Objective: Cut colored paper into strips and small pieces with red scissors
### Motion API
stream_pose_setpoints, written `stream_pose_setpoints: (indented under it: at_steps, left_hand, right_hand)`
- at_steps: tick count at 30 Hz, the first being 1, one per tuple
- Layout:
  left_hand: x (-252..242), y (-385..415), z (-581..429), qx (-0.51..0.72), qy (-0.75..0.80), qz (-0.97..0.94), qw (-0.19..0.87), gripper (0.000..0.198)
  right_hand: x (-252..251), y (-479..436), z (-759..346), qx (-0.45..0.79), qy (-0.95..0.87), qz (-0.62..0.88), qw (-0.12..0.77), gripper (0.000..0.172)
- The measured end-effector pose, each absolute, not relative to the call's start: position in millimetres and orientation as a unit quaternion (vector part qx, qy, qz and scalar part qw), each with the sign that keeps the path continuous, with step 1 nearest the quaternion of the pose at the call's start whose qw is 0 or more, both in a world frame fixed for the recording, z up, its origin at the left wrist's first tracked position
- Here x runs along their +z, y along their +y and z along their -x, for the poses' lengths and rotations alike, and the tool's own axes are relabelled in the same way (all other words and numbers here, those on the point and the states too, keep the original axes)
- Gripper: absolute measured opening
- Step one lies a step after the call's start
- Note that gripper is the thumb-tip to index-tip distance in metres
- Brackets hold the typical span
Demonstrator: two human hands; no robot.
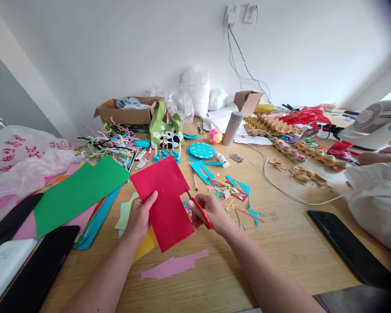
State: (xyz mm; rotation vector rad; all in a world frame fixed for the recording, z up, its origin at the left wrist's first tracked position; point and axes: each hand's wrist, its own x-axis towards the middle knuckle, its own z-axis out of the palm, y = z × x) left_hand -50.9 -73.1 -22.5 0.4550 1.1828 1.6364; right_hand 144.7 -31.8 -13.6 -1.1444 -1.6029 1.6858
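My left hand [139, 216] grips the left edge of a red paper sheet [166, 200], holding it up over the wooden table [280, 243]. My right hand [208, 213] is closed round the red handles of a pair of scissors [197, 206], whose blades meet the sheet's right edge. A yellow sheet [146, 245] and a pink paper strip [174, 265] lie on the table just under the red sheet.
A green sheet [78, 191] tops a stack of coloured paper at left. Paper scraps [230, 191], a blue disc [201, 151], pipe cleaners [111, 143], cardboard boxes and a metal bottle [233, 127] crowd the back. A black tablet [348, 248], a fan [378, 124] and a white cable [280, 187] lie right.
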Motion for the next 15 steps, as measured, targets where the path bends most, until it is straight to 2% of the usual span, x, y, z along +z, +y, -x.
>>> stream_pose_setpoints:
  at_steps: [15]
  left_hand:
    - [-28.2,-73.2,50.4,0.676,0.484,-0.207,0.516,0.035]
  right_hand:
    - [-9.0,-32.9,-144.4,0.622,-0.597,0.426,0.273,0.051]
